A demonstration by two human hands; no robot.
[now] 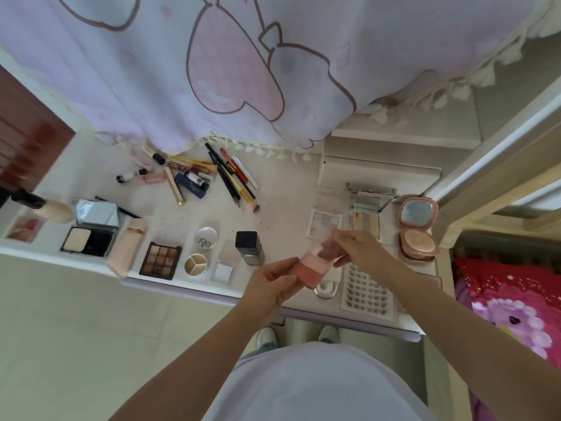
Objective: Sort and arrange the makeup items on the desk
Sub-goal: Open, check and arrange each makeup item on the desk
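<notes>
White desk spreads under a pink-and-white printed curtain that hangs over its far edge, and the makeup lies across it in loose groups. At the far side, a heap of pencils and tubes lies crossed over one another just beside the curtain hem. Along the near edge runs a row: a black powder compact with its mirrored lid up, a pale pink flat case, a brown eyeshadow palette, a small round three-part pot and a dark square bottle. To the right sit a white tray of false nails at the near edge and a round rose-gold compact standing open. Above the near edge, between the bottle and the nail tray, both hands meet on a pink blush case with a clear lid. The left hand grips the pink base from below and the left, thumb curled over its near side. The right hand pinches the clear lid at the case's upper right, fingers closed on it, so the case lies slanted between the two grips
</notes>
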